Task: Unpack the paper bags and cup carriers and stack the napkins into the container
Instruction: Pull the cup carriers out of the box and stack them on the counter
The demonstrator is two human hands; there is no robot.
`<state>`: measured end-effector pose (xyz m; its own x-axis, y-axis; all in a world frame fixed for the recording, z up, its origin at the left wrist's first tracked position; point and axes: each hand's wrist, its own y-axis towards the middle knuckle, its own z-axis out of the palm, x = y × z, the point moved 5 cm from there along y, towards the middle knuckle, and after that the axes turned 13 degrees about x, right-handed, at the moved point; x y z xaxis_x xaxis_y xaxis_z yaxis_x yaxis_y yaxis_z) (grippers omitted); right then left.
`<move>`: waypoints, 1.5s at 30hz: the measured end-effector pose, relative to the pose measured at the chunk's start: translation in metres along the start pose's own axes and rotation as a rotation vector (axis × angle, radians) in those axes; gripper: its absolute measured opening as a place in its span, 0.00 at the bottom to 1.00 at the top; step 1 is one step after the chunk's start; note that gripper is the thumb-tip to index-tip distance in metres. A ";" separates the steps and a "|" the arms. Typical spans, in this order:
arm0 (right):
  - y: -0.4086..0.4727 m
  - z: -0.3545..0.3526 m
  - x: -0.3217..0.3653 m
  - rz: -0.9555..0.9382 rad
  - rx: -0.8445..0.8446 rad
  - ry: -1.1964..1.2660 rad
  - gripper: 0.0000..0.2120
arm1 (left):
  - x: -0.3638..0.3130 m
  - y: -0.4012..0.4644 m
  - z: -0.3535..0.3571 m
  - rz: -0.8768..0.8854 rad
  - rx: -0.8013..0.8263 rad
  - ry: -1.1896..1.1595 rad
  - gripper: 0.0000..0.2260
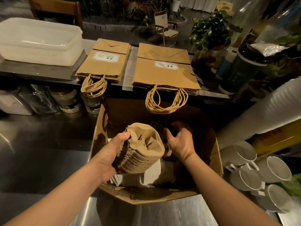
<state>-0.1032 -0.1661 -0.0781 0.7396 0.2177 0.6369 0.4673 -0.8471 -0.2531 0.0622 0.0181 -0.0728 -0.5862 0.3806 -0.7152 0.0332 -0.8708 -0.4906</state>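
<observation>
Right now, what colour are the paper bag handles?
Tan, like twisted paper cord, the handles showing in the head view.

Stack of cup carriers [143, 154], gripped by the left hand [107, 159]: plain tan pulp. Cardboard box [215, 154] around both hands: brown. Two stacks of paper bags [164, 74] beyond the hands: kraft brown, twisted tan handles, white labels with dark print. Container [39, 41] far left of them: translucent white. Mugs [275, 170] right of the right hand [179, 141]: white. Tabletop [48, 144]: dark reflective steel grey.
</observation>
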 end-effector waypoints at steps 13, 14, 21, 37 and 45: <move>0.068 0.044 -0.007 0.002 0.453 0.296 0.21 | -0.007 -0.004 -0.004 0.001 -0.104 -0.087 0.26; 0.067 0.045 -0.005 0.032 0.525 0.286 0.18 | -0.006 -0.004 -0.005 -0.002 -0.109 -0.089 0.26; 0.048 0.044 -0.014 -0.055 0.539 -0.166 0.17 | -0.002 -0.002 -0.005 -0.026 -0.130 -0.062 0.28; -0.025 -0.010 -0.022 0.081 0.147 0.108 0.32 | 0.005 -0.007 -0.002 -0.189 -0.195 0.019 0.35; -0.089 -0.011 0.001 -0.260 0.150 0.311 0.19 | 0.013 -0.006 0.006 -0.270 -0.164 0.088 0.37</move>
<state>-0.1492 -0.0960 -0.0466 0.4177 0.2390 0.8766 0.7010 -0.6985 -0.1436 0.0492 0.0265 -0.0756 -0.5194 0.6226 -0.5853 0.0200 -0.6759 -0.7367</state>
